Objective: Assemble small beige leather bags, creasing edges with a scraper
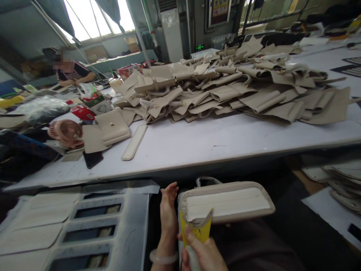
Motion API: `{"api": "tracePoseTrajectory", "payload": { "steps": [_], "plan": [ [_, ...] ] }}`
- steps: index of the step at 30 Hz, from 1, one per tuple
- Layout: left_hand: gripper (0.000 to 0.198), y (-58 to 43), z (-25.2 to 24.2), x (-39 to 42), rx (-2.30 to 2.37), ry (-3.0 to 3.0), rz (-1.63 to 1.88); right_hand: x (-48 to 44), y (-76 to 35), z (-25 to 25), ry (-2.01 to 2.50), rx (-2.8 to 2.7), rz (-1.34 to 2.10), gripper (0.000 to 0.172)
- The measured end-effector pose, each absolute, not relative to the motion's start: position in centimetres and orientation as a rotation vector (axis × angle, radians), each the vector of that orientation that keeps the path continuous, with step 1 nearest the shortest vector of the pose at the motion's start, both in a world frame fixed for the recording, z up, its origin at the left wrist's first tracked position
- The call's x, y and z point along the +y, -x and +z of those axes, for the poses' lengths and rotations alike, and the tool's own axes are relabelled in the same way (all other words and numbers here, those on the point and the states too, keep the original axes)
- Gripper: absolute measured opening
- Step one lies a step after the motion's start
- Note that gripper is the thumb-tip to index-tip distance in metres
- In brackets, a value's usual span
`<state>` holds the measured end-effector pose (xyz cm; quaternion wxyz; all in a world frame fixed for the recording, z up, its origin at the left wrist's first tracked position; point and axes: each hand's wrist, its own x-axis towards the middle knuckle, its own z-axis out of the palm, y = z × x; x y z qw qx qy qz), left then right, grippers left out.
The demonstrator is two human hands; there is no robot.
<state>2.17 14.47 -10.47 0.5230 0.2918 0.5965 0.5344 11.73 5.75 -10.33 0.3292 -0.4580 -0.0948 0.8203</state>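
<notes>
A beige oblong bag panel (228, 203) with a white inner face lies across my lap, below the table edge. My left hand (168, 214), a pale bangle on its wrist, holds the panel's left end, fingers lying up along it. My right hand (203, 253) is closed on a yellow-tipped tool (197, 229), whose tip touches the panel's near left corner. The lower part of the tool is hidden in my fist.
The long white table (197, 145) carries a big heap of beige bag parts (234, 88), a flat oblong panel (134, 142), a cream pouch (113, 126) and a pink fan (66, 131). A grey cut-out template (96, 226) lies at the lower left. Another person (69, 71) sits at the far left.
</notes>
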Motion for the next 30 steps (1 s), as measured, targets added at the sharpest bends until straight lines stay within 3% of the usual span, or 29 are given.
{"api": "tracePoseTrajectory", "payload": {
  "steps": [3,6,19,25,30],
  "plan": [
    [0.067,-2.8,-9.0,14.5,1.347,-0.983,1.107,5.8,-11.7,-10.2,1.191,-0.293,2.185,0.071],
    [0.062,-3.7,-8.0,14.7,1.386,-1.164,0.951,5.9,-11.8,-10.4,1.19,-0.324,2.178,0.072],
    [0.06,-5.4,-7.9,15.2,1.643,-1.185,0.945,7.6,-14.7,-10.1,1.044,-0.295,2.383,0.062],
    [0.045,-6.7,-6.9,15.7,1.922,-1.66,0.721,7.1,-15.0,-9.9,1.091,-0.363,2.302,0.071],
    [0.04,-7.9,-6.5,16.1,1.985,-1.648,0.801,5.8,-16.9,-9.3,1.208,-0.585,2.191,0.08]
  ]
}}
